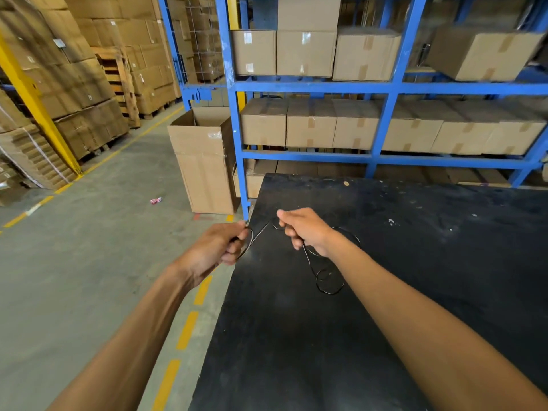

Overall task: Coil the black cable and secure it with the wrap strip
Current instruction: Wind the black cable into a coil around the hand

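Observation:
A thin black cable (327,278) runs between both hands above a black table (415,262). My left hand (218,247) is closed on a small loop of the cable at the table's left edge. My right hand (305,229) grips the cable further along, over the table. From the right hand the cable hangs down in loose loops that rest on the tabletop. A short stretch spans the gap between the hands. I see no wrap strip.
Blue shelving (382,123) with cardboard boxes stands behind the table. An open tall cardboard box (204,164) sits on the concrete floor at the left, near stacked pallets of cartons (89,84). Yellow dashed floor lines (186,330) run beside the table.

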`<action>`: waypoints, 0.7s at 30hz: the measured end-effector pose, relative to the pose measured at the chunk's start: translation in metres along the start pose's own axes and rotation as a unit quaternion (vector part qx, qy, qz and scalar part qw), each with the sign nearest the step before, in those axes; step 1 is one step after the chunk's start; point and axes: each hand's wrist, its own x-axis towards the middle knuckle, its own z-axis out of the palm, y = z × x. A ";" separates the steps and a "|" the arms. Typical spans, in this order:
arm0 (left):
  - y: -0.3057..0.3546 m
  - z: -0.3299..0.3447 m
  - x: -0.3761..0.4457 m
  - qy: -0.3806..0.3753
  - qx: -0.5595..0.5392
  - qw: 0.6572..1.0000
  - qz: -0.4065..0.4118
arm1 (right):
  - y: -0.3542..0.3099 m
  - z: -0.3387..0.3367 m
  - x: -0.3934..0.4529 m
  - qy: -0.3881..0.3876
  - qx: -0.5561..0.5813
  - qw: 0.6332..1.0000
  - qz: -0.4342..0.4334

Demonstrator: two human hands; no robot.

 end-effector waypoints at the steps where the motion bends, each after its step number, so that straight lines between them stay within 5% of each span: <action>1: -0.005 0.002 0.001 0.006 0.030 1.000 0.005 | -0.010 0.000 0.000 -0.006 0.011 1.000 -0.012; 10: -0.028 0.012 0.015 0.115 0.005 0.993 0.024 | -0.040 0.024 -0.025 -0.067 -0.072 0.982 -0.160; 17: -0.010 0.009 0.021 0.149 -0.302 0.941 -0.014 | 0.004 0.049 -0.040 -0.096 -0.096 0.972 -0.193; 21: 0.011 0.005 0.023 0.137 -0.340 0.930 -0.005 | 0.045 0.058 -0.041 -0.159 -0.098 0.970 -0.157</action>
